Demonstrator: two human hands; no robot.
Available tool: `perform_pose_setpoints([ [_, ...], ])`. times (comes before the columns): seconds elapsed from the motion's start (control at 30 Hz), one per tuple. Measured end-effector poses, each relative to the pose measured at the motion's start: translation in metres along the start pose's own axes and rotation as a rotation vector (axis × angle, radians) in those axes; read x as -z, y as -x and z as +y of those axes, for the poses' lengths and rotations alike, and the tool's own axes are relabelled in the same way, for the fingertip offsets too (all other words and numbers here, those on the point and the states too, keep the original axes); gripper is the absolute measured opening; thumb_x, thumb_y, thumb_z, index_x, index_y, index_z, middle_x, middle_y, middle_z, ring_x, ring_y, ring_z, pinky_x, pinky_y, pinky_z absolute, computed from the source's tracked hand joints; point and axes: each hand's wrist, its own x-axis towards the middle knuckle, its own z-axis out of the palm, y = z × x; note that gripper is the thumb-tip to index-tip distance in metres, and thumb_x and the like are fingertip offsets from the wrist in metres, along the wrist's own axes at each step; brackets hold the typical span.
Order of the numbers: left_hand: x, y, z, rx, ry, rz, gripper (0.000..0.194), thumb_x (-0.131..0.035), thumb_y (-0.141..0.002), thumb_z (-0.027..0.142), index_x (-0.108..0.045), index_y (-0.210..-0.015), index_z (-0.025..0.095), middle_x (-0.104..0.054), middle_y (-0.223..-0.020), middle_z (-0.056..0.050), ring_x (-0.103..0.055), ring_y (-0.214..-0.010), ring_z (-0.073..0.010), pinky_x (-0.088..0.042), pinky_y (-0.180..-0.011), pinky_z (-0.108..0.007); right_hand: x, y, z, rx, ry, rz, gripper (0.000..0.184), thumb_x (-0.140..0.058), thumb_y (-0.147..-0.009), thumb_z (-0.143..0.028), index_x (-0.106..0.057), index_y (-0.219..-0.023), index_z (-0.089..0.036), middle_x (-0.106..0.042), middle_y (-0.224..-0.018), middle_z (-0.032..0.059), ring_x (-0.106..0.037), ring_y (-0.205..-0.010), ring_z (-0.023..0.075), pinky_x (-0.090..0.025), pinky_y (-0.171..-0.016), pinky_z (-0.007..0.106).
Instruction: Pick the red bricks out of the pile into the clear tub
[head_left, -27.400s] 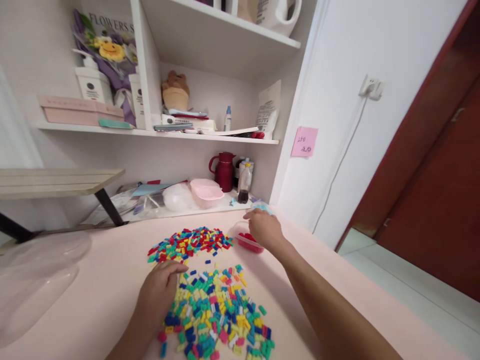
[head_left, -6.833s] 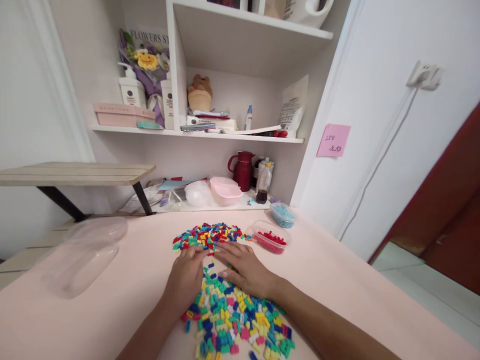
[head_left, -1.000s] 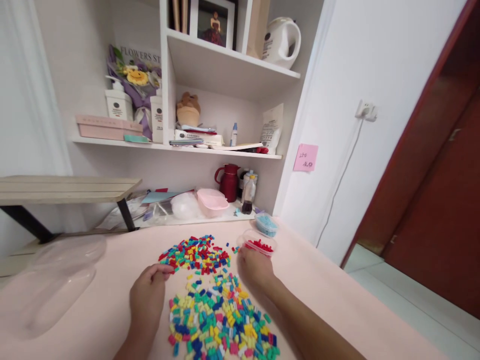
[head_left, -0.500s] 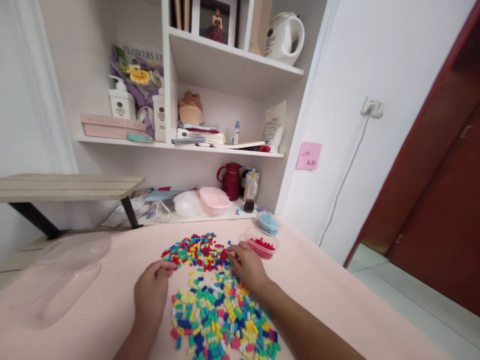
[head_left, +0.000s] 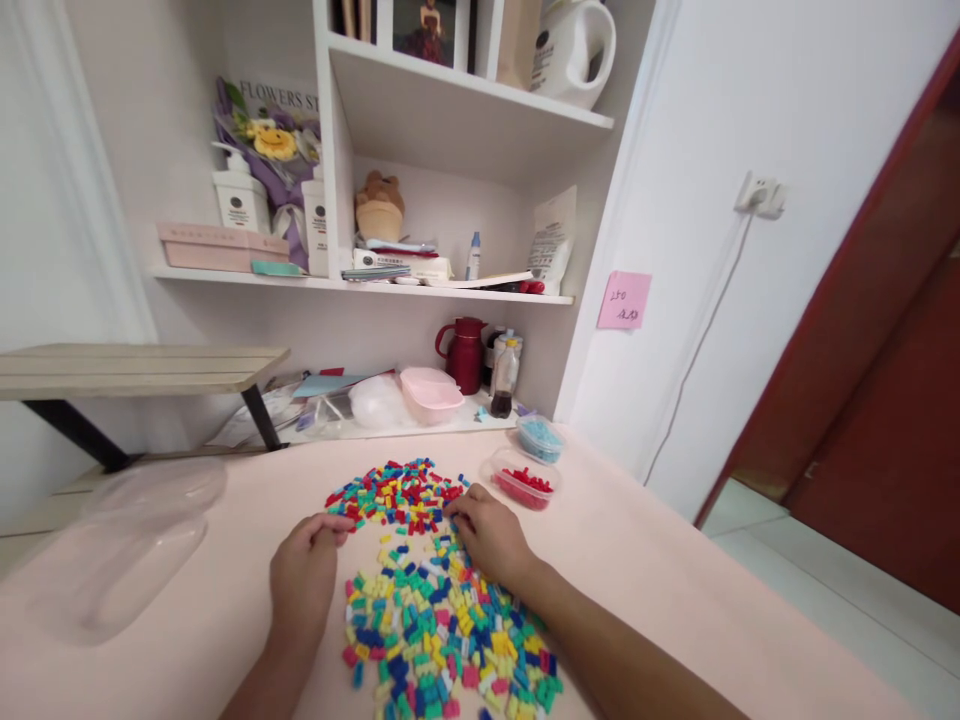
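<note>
Many small toy building bricks in mixed colours lie in two groups, a far pile [head_left: 401,495] and a nearer, wider spread [head_left: 442,630]. My left hand [head_left: 304,565] is at the left edge of the far pile, thumb and forefinger pinched together; a red brick shows right by the fingertips, but whether it is held I cannot tell. Over the right side of the far pile, my right hand [head_left: 491,535] has its fingers curled and closed among the bricks, hiding whatever they grip. Beyond it stands a clear tub [head_left: 517,497] with red bricks inside.
Behind that tub sits another clear tub [head_left: 538,455] of light blue pieces. Empty clear plastic containers [head_left: 142,560] lie at the left on the pink tabletop [head_left: 247,490]. At the back are a pink bowl [head_left: 431,400], a red jug [head_left: 466,355] and a bottle [head_left: 506,380].
My right hand has shifted slightly left and toward me over the bricks, its fingers more curled. My left hand has stayed nearly in place. The view has tilted a little.
</note>
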Motion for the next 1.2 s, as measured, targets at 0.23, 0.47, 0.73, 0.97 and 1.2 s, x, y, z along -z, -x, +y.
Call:
perform_pose_setpoints([
  [0.23, -0.0002, -0.0017, -0.0014, -0.006, -0.014, 0.003, 0.028, -0.043, -0.063, 0.032, -0.069, -0.069, 0.023, -0.072, -0.072, -0.004, -0.066, -0.080, -0.0255, -0.045, -0.076, -0.034, 0.0015, 0.0001, -0.0003, 0.002, -0.028, -0.037, 0.023, -0.052, -0.085, -0.016, -0.071, -0.091, -0.026, -0.064, -0.099, 0.0026, -0.062, -0.085, 0.0161, -0.042, -0.075, 0.024],
  [0.47, -0.0001, -0.0009, -0.0026, -0.021, 0.001, -0.012, 0.028, -0.043, -0.063, 0.031, -0.069, -0.070, 0.023, -0.073, -0.074, -0.004, -0.066, -0.080, -0.0255, -0.045, -0.076, -0.034, 0.0069, -0.0021, 0.0052, 0.085, -0.156, -0.116, 0.022, -0.054, -0.076, -0.008, -0.069, -0.080, -0.023, -0.067, -0.091, -0.0001, -0.062, -0.085, 0.0158, -0.043, -0.076, 0.024],
  [0.73, -0.0013, -0.0003, -0.0033, -0.038, 0.001, -0.011, 0.027, -0.043, -0.064, 0.030, -0.068, -0.069, 0.023, -0.072, -0.071, -0.004, -0.065, -0.078, -0.0250, -0.045, -0.075, -0.033, 0.0014, 0.0018, 0.0016, 0.152, -0.161, -0.094, 0.030, -0.052, -0.087, -0.015, -0.072, -0.104, -0.031, -0.060, -0.096, 0.0020, -0.059, -0.086, 0.0153, -0.044, -0.079, 0.025],
  [0.97, -0.0023, -0.0003, -0.0051, -0.056, 0.004, -0.002, 0.026, -0.044, -0.065, 0.030, -0.069, -0.067, 0.022, -0.072, -0.069, -0.004, -0.066, -0.074, -0.0246, -0.047, -0.073, -0.033, 0.0028, -0.0008, 0.0057, 0.068, -0.140, -0.064, 0.023, -0.056, -0.084, -0.014, -0.070, -0.098, -0.026, -0.063, -0.100, 0.0024, -0.059, -0.088, 0.0163, -0.044, -0.080, 0.026],
  [1.2, -0.0034, -0.0006, -0.0053, -0.062, 0.006, -0.002, 0.025, -0.044, -0.066, 0.028, -0.069, -0.066, 0.023, -0.072, -0.069, -0.003, -0.066, -0.073, -0.0237, -0.048, -0.071, -0.032, 0.0024, -0.0003, 0.0070, 0.067, -0.119, -0.100, 0.025, -0.056, -0.083, -0.011, -0.074, -0.091, -0.027, -0.062, -0.096, 0.0017, -0.060, -0.084, 0.0152, -0.044, -0.077, 0.025],
])
